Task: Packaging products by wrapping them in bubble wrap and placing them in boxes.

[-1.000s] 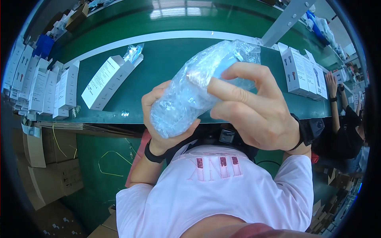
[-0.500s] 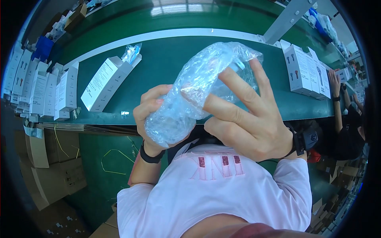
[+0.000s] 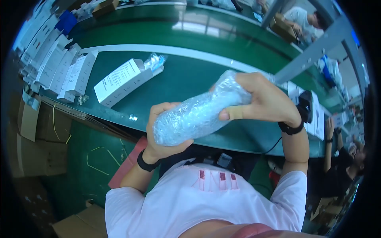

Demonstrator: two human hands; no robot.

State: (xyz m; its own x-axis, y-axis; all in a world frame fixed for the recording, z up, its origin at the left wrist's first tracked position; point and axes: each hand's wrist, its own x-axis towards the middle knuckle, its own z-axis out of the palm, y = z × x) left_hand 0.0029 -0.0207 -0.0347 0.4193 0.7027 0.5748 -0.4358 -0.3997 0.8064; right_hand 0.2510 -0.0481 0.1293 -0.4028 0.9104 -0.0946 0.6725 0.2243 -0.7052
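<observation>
A long bundle wrapped in clear bubble wrap (image 3: 194,117) is held above the near edge of the green bench, tilted up toward the right. My left hand (image 3: 159,149) cups its lower left end, fingers behind and thumb below. At the upper right end, my right hand (image 3: 265,99) grips the wrap, its thumb pressed on the near side. What lies inside the wrap cannot be made out. Beyond my left hand, a white carton (image 3: 121,82) rests on the bench with its far end open. A clear bag with something blue and white (image 3: 154,62) sticks out of that end.
Several white cartons (image 3: 79,73) stand along the bench's left side, and more (image 3: 317,115) on the right behind my right wrist. A grey metal post (image 3: 305,59) rises at the back right. One person (image 3: 341,166) works at right, another (image 3: 303,23) across the bench.
My right hand has gone from spread fingers over the loose wrap to gripping the bundle's upper end. The wrap now lies tighter and narrower. The view has shifted and tilted.
</observation>
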